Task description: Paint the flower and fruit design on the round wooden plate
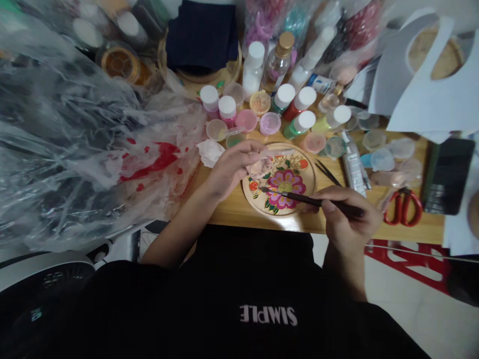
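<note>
My left hand (pixel 239 167) pinches a small clear plastic cup (pixel 260 167) with pale pinkish contents, above the left part of a round wooden board (pixel 275 208). On the board a large pink and purple flower (pixel 286 188) is painted, with orange blossoms, green leaves and gold outlines. In my right hand (pixel 348 214) is a dark-handled paintbrush (pixel 307 199), its tip pointing left over the flower and just below the cup. I cannot tell whether the bristles touch the board. Black tweezers (pixel 328 172) lie just right of the board.
Behind the board stand several white-capped paint bottles (pixel 285 94) and small open cups (pixel 270 123). Red-handled scissors (pixel 403 207), a white tube (pixel 353 164) and a dark phone (pixel 449 174) lie to the right. Crumpled clear plastic (pixel 93 149) covers the left, beside a white tissue (pixel 210 152).
</note>
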A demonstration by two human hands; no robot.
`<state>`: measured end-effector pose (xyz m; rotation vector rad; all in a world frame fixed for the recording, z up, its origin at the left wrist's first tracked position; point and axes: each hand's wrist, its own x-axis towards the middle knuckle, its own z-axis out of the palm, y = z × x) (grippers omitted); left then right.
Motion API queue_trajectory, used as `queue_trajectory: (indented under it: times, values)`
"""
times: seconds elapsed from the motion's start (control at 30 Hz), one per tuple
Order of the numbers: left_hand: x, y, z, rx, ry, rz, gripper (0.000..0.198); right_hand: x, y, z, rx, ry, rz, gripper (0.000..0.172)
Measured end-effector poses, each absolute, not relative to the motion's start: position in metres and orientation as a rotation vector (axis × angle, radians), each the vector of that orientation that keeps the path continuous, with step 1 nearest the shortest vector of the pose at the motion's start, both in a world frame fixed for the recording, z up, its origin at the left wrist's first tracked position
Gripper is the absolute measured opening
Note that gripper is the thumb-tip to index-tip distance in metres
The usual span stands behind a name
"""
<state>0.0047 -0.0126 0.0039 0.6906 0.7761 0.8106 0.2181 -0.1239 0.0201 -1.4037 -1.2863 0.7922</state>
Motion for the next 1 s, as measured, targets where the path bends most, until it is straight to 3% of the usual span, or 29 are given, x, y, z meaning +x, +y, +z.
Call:
queue_trajectory:
  times: [1.0]
  values:
    - [0.0045,-0.0123,0.0051,0.713,0.792,0.807,0.033,0.2212,-0.1260,0.0187,-1.422,-1.277,0.800,0.008]
